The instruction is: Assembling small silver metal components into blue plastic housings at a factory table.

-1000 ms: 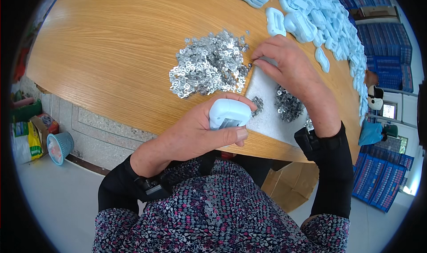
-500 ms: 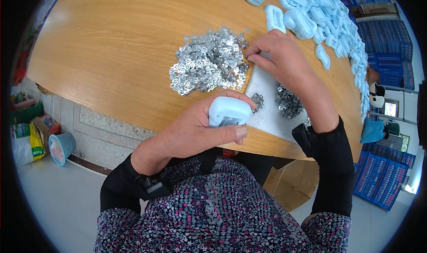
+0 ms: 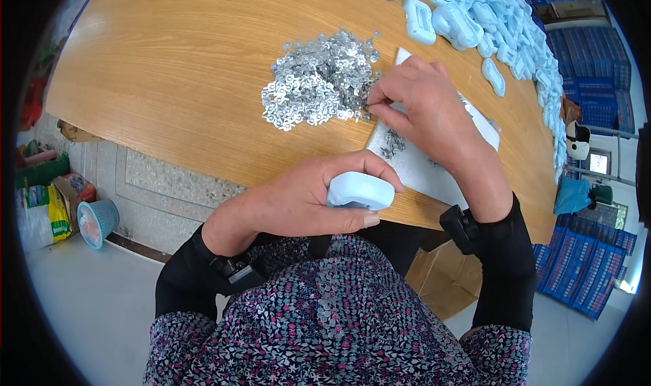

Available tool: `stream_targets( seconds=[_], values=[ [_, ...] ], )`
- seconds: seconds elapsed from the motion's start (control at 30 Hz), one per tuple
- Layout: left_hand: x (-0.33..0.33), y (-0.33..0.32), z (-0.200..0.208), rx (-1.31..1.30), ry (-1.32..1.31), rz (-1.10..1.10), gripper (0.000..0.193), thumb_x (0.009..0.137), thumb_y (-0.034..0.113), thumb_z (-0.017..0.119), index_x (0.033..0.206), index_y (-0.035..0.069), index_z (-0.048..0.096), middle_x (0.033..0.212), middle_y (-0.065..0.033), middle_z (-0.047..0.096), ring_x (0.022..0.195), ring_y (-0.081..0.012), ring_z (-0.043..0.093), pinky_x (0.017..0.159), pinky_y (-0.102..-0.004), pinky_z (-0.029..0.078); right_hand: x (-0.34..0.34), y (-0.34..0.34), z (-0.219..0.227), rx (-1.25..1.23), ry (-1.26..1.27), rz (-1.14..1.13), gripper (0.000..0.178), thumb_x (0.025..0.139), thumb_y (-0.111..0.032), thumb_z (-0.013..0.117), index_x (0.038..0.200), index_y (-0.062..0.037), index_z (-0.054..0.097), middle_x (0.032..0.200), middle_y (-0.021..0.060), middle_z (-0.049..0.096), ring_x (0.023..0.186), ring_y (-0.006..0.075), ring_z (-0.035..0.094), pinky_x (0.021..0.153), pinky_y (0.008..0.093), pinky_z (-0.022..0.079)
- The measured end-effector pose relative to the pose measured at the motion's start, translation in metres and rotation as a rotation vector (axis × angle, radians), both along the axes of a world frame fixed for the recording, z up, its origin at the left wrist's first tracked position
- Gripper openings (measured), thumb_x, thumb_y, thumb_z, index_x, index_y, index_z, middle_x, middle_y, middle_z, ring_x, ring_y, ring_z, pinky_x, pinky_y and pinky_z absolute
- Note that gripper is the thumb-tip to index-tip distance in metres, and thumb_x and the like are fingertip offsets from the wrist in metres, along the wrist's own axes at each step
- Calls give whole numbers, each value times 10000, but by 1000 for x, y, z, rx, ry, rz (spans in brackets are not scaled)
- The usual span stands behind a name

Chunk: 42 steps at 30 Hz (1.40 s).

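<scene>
My left hand (image 3: 291,195) is closed around a light-blue plastic casing (image 3: 361,188), thumb along its near side and fingers over the far side. The casing has rounded ends and a recess facing me. My right hand (image 3: 424,104) pinches thumb and forefinger together at the right edge of a heap of small shiny metal pieces (image 3: 315,81). Whatever lies between those fingertips is too small to make out. Under the right hand is a white pad (image 3: 434,180) bearing a small cluster of metal pieces (image 3: 392,144). The hand and wrist hide much of the pad.
Many light-blue casings (image 3: 485,23) are heaped along the table's far right side. One casing (image 3: 419,21) lies apart, near the heap. Below the wooden table (image 3: 169,67) are a cardboard box (image 3: 444,277) and a blue basket (image 3: 98,222). Blue stacks (image 3: 586,264) stand at right.
My right hand has moved slightly nearer and left, along the heap's edge. My left hand has turned the casing and shifted it a little right and nearer.
</scene>
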<state>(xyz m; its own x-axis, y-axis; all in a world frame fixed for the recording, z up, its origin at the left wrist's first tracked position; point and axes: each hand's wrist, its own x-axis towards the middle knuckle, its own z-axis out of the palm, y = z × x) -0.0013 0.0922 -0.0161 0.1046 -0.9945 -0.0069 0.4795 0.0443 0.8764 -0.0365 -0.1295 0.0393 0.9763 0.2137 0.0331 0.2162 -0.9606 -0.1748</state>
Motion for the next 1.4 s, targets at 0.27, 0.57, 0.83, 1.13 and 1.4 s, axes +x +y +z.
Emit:
stream_targets(
  seconds=[0.27,0.57,0.83,1.13,1.4],
  values=[
    [-2,-2,-2,-111,204,238,417,915,76,639,1301,57,482,861,-93,637,846,-194,648,771,-347,519,-26,18,0,-176,-6,56,88,792,-165,633,795,-160,721,826,-17,615,936,200,577,846,373,398],
    [-9,-6,-17,-206,422,685,483,956,173,633,1394,142,431,927,-76,582,857,-207,594,810,-400,502,-70,50,6,-46,30,36,257,713,-219,790,942,-134,710,944,7,600,1001,239,545,887,420,367],
    [-10,-10,-11,-119,353,679,511,958,139,621,1419,83,409,943,-81,601,865,-198,612,803,-370,518,-128,70,-39,89,-284,54,235,679,-160,785,886,-139,676,916,-4,598,944,221,589,829,427,370],
    [-32,-17,7,122,122,387,528,928,118,670,1411,13,486,1070,-76,643,966,-159,637,852,-305,524,-128,43,-16,264,-418,-117,104,805,-114,702,899,-109,657,867,52,607,876,281,584,819,418,391],
    [-61,-40,10,110,355,357,517,934,128,693,1378,-28,480,1078,-100,660,919,-160,695,842,-291,586,-149,26,-3,665,-236,-355,130,830,-109,717,944,-52,690,896,74,685,852,280,623,853,379,460]
  ],
)
